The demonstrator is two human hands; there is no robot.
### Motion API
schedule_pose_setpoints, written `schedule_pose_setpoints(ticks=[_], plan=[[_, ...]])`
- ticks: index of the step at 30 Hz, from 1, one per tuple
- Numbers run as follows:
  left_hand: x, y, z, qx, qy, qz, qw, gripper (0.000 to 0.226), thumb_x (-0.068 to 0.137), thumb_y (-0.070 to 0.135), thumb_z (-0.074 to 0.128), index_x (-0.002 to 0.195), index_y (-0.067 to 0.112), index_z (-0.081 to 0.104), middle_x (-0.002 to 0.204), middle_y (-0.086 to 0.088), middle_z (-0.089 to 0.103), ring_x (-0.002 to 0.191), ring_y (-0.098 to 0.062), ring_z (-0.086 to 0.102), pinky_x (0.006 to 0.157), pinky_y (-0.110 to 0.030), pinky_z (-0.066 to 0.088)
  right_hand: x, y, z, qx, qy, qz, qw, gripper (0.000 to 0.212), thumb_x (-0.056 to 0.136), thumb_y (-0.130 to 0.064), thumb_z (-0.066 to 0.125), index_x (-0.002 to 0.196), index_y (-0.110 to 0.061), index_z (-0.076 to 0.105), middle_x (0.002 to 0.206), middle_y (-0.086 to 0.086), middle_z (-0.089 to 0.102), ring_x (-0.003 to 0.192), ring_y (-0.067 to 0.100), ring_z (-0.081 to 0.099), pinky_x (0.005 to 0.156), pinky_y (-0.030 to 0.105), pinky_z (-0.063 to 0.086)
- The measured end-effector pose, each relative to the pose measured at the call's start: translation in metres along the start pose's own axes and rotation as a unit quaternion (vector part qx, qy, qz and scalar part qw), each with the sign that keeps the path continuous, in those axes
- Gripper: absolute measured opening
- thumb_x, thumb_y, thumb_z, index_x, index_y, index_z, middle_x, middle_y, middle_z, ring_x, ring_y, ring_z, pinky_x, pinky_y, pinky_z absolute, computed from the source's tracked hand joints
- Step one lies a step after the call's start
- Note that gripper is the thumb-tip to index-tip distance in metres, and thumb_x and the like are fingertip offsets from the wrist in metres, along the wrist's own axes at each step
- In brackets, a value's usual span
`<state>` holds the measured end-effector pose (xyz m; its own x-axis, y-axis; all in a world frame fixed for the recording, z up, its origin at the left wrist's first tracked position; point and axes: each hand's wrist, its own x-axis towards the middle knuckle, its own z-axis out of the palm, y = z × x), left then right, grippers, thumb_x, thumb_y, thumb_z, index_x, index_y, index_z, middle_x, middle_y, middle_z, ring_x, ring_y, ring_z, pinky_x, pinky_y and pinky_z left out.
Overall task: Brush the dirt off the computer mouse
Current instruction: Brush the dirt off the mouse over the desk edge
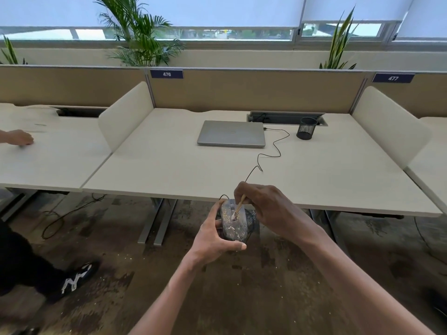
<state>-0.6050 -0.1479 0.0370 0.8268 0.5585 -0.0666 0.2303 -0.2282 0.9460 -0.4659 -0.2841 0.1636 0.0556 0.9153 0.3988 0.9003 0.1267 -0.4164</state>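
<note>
A dark computer mouse speckled with pale dirt is held in the air just in front of the desk's near edge, over the floor. My left hand grips it from the left and below. My right hand holds a small wooden-handled brush whose tip touches the top of the mouse near its middle. The mouse's black cable runs up over the desk to the closed grey laptop.
The pale desk has a black mesh pen cup at the back right and side dividers. Another person's hand rests on the left desk, their shoe on the floor. Pale crumbs dot the dark floor.
</note>
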Motion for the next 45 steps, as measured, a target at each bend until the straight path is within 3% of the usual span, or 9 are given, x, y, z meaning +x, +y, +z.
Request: schedule_pose_setpoints(ticks=[4,8,18,22,27,30,33,38,45], plan=[[0.001,-0.003,0.001,-0.001,0.001,0.004,1.000,0.130,0.056,0.029,0.104,0.159,0.041,0.025,0.125,0.014,0.067,0.105,0.009,0.069,0.092,-0.015,0.056,0.003,0.011,0.001,-0.009,0.038,0.018,0.999,0.043,0.088,0.015,0.051,0.107,-0.023,0.049,0.093,-0.001,0.066,0.085,0.015,0.066,0.070,0.033,0.058],[0.001,-0.007,-0.003,-0.002,0.004,0.011,1.000,0.129,0.056,0.030,0.104,0.158,0.043,0.025,0.119,0.023,0.062,0.101,0.021,0.063,0.076,-0.001,0.048,0.004,0.016,0.007,0.006,0.068,0.037,0.997,0.045,0.088,0.018,0.053,0.106,-0.023,0.048,0.090,-0.001,0.065,0.078,0.006,0.060,0.069,0.009,0.047],[0.002,-0.010,-0.007,0.022,0.018,0.023,0.999,0.119,0.059,0.031,0.103,0.142,0.061,0.023,0.120,0.024,0.057,0.101,0.026,0.060,0.074,0.003,0.045,-0.004,0.019,0.012,0.013,0.111,0.074,0.991,0.035,0.093,0.010,0.054,0.107,-0.021,0.047,0.090,0.001,0.066,0.079,0.018,0.067,0.066,0.038,0.058],[0.004,-0.009,-0.007,0.024,0.014,0.032,0.999,0.119,0.059,0.031,0.103,0.140,0.064,0.022,0.120,0.027,0.055,0.101,0.028,0.057,0.075,0.005,0.044,-0.006,0.023,0.010,0.018,0.153,0.082,0.985,0.039,0.090,0.016,0.053,0.108,-0.019,0.049,0.092,0.001,0.067,0.081,0.014,0.067,0.070,0.023,0.057],[0.003,-0.011,-0.006,0.019,0.012,0.032,0.999,0.123,0.058,0.031,0.103,0.145,0.061,0.021,0.122,0.017,0.062,0.104,0.013,0.065,0.084,-0.004,0.050,-0.012,0.023,0.017,0.006,0.146,0.097,0.984,0.041,0.090,0.015,0.053,0.108,-0.021,0.047,0.090,0.001,0.065,0.080,0.017,0.068,0.066,0.035,0.058],[0.002,-0.008,-0.004,0.024,0.011,0.036,0.999,0.122,0.059,0.032,0.102,0.146,0.058,0.021,0.126,0.014,0.059,0.108,0.005,0.063,0.098,-0.016,0.047,-0.015,0.024,0.013,0.019,0.152,0.104,0.983,0.044,0.089,0.016,0.051,0.107,-0.024,0.047,0.091,0.000,0.066,0.084,0.015,0.070,0.069,0.030,0.060],[0.003,-0.006,-0.004,0.022,0.004,0.040,0.999,0.121,0.059,0.032,0.102,0.146,0.057,0.022,0.123,0.024,0.057,0.107,0.012,0.061,0.095,-0.011,0.047,-0.011,0.031,0.006,0.035,0.203,0.119,0.971,0.039,0.092,0.017,0.051,0.106,-0.019,0.051,0.093,0.003,0.069,0.084,0.010,0.069,0.072,0.018,0.058],[0.005,-0.009,-0.005,-0.004,0.012,0.036,0.999,0.126,0.057,0.023,0.104,0.154,0.045,0.026,0.116,0.021,0.065,0.102,0.016,0.066,0.077,-0.001,0.049,-0.015,0.032,0.013,0.078,0.196,0.159,0.965,0.034,0.091,0.018,0.049,0.105,-0.012,0.055,0.092,0.004,0.069,0.086,0.007,0.070,0.072,0.014,0.054],[0.007,-0.009,-0.002,-0.001,0.008,0.035,0.999,0.124,0.059,0.018,0.103,0.153,0.043,0.027,0.119,0.024,0.060,0.101,0.024,0.061,0.075,0.003,0.045,-0.017,0.034,0.007,0.096,0.211,0.179,0.956,0.040,0.089,0.021,0.046,0.103,-0.015,0.054,0.090,0.006,0.069,0.085,0.004,0.069,0.073,0.012,0.054]])
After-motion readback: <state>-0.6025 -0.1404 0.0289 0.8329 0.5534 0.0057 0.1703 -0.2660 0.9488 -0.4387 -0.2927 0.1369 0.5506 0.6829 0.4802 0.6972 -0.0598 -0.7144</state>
